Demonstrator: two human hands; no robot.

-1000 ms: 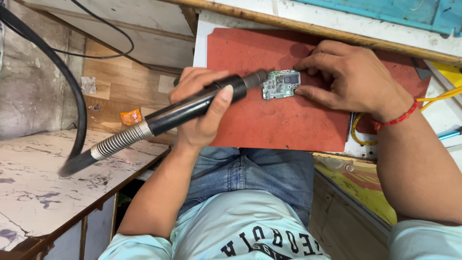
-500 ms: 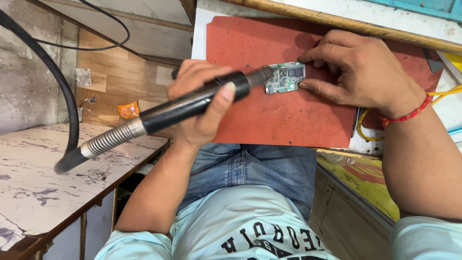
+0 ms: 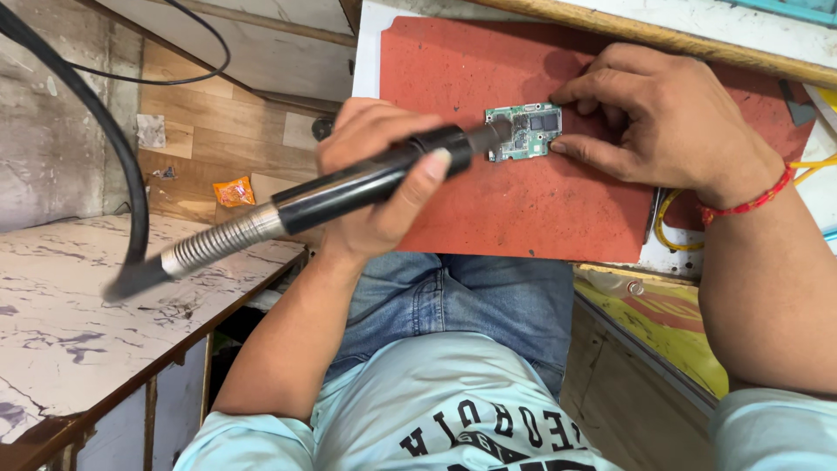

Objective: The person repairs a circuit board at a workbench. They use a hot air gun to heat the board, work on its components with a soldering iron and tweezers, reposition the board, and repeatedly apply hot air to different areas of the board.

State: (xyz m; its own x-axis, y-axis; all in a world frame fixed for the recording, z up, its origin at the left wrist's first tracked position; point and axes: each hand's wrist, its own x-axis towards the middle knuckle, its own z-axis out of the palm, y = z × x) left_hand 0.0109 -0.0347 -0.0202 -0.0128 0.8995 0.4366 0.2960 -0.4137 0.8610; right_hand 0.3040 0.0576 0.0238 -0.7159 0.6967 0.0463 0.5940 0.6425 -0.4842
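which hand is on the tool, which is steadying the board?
The left hand grips the black rotary handpiece. The right hand pins the small green circuit board with its fingertips on the red mat.

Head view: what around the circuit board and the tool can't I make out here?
- Tool tip: hidden where the black handpiece in the left hand meets the circuit board.
- Board parts: too small to tell.
- Board's right edge: covered by the right hand's fingers.
- Black hose: cut off by the top-left edge.
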